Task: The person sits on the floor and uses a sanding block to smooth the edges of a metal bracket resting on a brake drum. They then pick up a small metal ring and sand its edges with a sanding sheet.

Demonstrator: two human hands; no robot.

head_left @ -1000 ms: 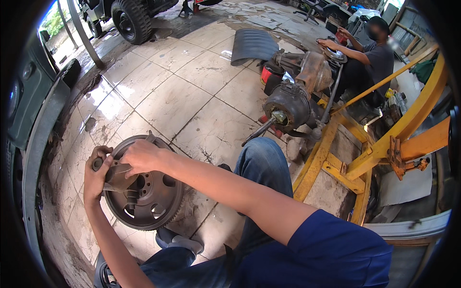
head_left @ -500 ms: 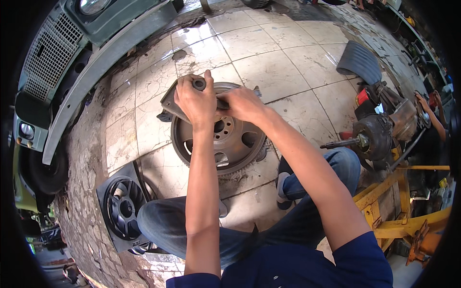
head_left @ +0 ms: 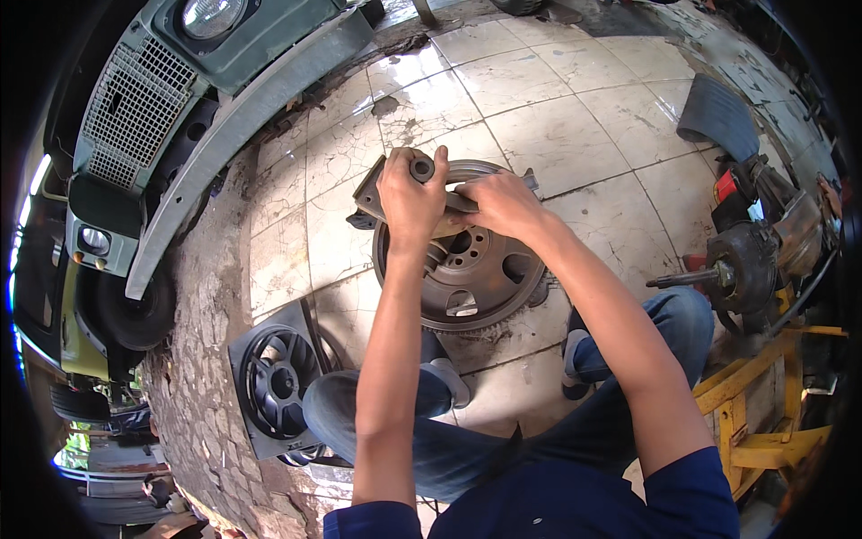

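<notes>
My left hand (head_left: 409,198) is closed around a dark metal part, thumb raised, above the floor. A round eye with a hole, like a bushing (head_left: 422,168), pokes out between its thumb and fingers. A flat, angled plate (head_left: 366,193) shows on the left side of that hand. My right hand (head_left: 503,207) is closed with its fingertips on a bar-like piece of metal (head_left: 462,203) beside the left hand; whether this is the same part I cannot tell. Beneath both hands, a rusty steel wheel rim (head_left: 485,292) lies on the tiles, partly covered by my left forearm.
A black fan in a square shroud (head_left: 278,382) stands by my left knee. On the right are a greasy axle assembly (head_left: 741,269), a yellow metal frame (head_left: 754,440) and a curved black sheet (head_left: 718,117). A vehicle's grey bumper (head_left: 242,135) borders the floor at left.
The whole view has shifted, so everything sits farther right. Both hands keep their hold on the metal; a ribbed or coiled piece now shows beside my left wrist.
</notes>
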